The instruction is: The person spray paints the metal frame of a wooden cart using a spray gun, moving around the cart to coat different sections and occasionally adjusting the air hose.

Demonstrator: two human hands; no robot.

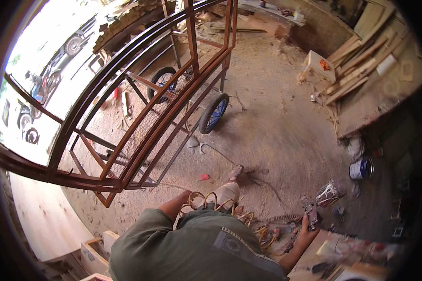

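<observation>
My right hand (307, 230), low at the right, is wrapped round a paint-smeared metal spray gun (309, 209) held upright. A coiled hose (286, 218) lies close to it. In front of my body, my left hand (186, 196) is beside loops of yellow hose (214, 198); its fingers are hidden, so whether it grips the hose does not show. Ahead on the left stands a large brown-painted metal cart frame (147, 126) with wire mesh. Its two spoked wheels have black tyres, and the nearer wheel (214, 113) has a blue rim.
A red cup-like object (203, 177) lies on the dusty floor before my foot. A paint can (361, 168) and a plastic bag (330, 192) stand at the right. Wood strips (361, 70) lean by a small stool (318, 65). A cluttered bench (314, 255) borders my right arm.
</observation>
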